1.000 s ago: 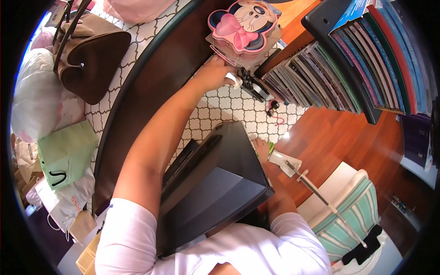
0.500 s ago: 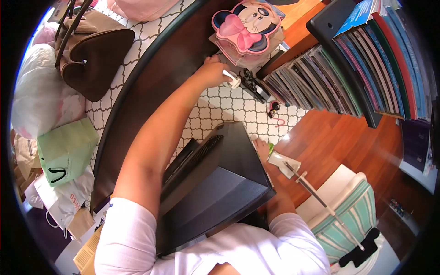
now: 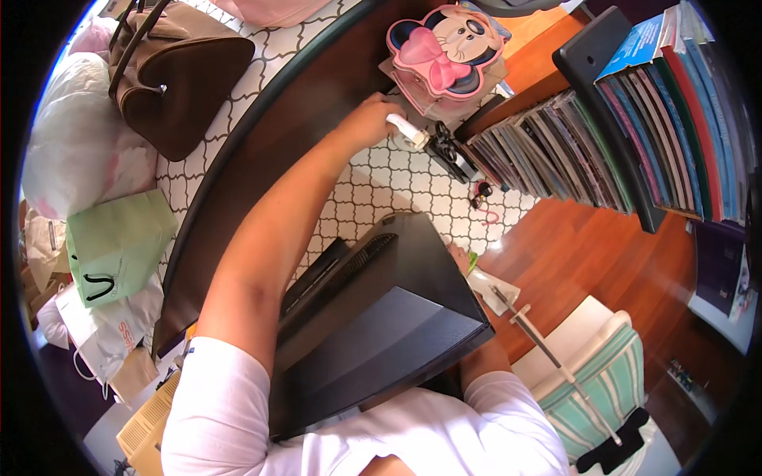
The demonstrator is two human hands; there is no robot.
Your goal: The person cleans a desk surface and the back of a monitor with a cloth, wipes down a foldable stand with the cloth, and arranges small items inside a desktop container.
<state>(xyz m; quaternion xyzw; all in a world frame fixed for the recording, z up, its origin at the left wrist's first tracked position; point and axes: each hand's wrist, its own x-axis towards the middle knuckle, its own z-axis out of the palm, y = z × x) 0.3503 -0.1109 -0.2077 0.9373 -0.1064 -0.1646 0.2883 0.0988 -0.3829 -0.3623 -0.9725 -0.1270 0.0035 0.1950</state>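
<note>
My left hand [image 3: 371, 120] reaches out over the dark curved table edge, closed on a small white object [image 3: 407, 129] with a beige end. What kind of object it is I cannot make out. A pink Minnie Mouse box [image 3: 444, 59] stands just beyond that hand. Between my arms a large black casing with vents [image 3: 381, 309], like the back of a monitor, fills the near middle. My right hand [image 3: 458, 258] is mostly hidden behind its right side; only some fingers show. Close to them are a green scrap [image 3: 473, 260] and a pale, flat item [image 3: 490, 289].
A row of thin cases [image 3: 548, 151] and upright books [image 3: 675, 119] stand at the right. Black glasses-like items [image 3: 481, 193] lie on the white patterned surface [image 3: 381, 186]. Left are a brown handbag [image 3: 178, 79] and a green paper bag [image 3: 119, 246]. A striped chair [image 3: 595, 373] stands lower right.
The view has shifted, so most things sit a little further right. My left hand and the white object are slightly further from the glossy black items. Less of my right hand shows.
</note>
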